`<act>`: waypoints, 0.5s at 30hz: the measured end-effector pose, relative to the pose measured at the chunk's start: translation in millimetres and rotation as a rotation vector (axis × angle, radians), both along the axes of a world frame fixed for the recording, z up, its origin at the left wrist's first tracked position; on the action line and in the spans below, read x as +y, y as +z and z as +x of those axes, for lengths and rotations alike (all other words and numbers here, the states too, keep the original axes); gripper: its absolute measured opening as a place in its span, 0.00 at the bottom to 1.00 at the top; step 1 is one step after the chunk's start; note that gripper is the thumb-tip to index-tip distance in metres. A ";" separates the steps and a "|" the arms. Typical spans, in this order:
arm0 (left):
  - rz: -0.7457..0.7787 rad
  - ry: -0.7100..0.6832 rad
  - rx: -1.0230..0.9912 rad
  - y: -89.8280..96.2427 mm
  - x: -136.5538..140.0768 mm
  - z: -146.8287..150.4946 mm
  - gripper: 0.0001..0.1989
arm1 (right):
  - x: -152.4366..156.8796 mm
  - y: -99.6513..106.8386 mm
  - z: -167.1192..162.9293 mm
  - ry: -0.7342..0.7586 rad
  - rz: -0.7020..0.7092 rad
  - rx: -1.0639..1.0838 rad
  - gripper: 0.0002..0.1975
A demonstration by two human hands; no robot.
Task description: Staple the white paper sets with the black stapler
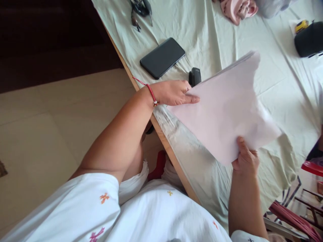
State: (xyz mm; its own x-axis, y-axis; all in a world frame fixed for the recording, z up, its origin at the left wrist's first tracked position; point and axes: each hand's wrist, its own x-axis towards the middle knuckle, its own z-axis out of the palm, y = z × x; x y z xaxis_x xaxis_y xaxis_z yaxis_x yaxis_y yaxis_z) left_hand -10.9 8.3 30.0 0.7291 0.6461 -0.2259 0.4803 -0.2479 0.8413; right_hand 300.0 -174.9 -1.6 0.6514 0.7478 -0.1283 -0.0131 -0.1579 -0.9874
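Observation:
A stack of white paper sheets (219,107) is held up over the cloth-covered table, tilted, with its far right edge curling. My left hand (178,93), with a red string bracelet at the wrist, grips the left corner, thumb on top and the other fingers underneath. At the near right edge, my right hand (246,156) pinches the sheets, its thumb pressed on the upper face. Just beyond my left hand lies a small black stapler-like object (195,77), partly hidden by the hand and paper. A black smartphone (163,57) rests farther back, screen up.
Dark eyeglasses or a cable (141,10) lie at the top of the pale green tablecloth (202,37). A pink cloth (238,10) is bunched at the back. To the far right are a black case (309,39) and a yellow tape measure (301,26). The wooden table edge (166,143) runs diagonally before me.

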 end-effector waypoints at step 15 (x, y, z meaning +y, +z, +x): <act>-0.127 -0.131 -0.071 12.7 -9.2 8.4 0.21 | -56.7 17.3 26.0 -0.023 -0.144 -0.018 0.16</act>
State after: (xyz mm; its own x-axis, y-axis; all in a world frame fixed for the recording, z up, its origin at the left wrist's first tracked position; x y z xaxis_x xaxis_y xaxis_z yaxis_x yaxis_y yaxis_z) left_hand -2.4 -0.9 42.7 0.8221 0.5141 -0.2446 0.3895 -0.1945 0.9003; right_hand 325.9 -231.6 15.7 0.6711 0.7075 -0.2214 -0.0007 -0.2980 -0.9546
